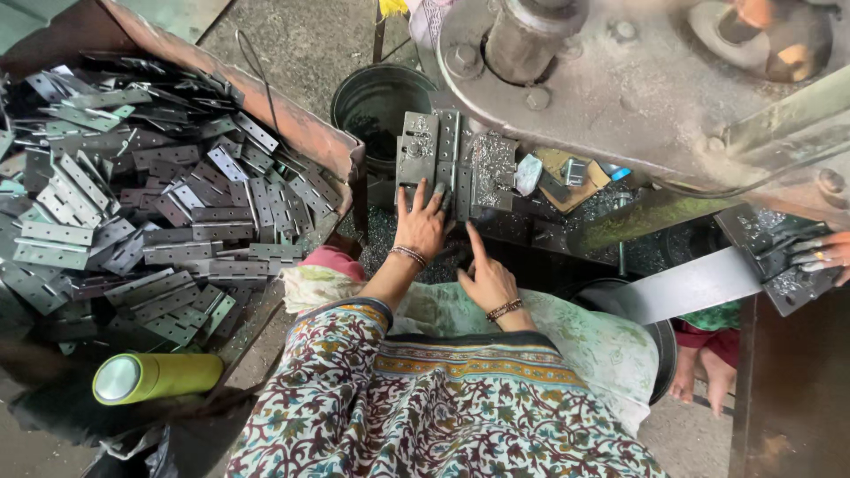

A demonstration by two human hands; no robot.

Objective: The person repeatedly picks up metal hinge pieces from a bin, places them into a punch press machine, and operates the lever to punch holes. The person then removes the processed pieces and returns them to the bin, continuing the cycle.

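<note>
Both hands (456, 252) press flat, gritty grey steel hinge plates (440, 159).

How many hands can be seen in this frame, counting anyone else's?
3. The person's left hand lies flat on the metal plates; their right hand points a finger toward the plates; another person's hand rests at the right edge. More may be hidden.

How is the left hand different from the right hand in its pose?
The left hand lies flat with fingers spread on the grey metal plates; the right hand points one finger at them, the others curled. The left reaches further forward than the right. Both wear a beaded bracelet.
</note>
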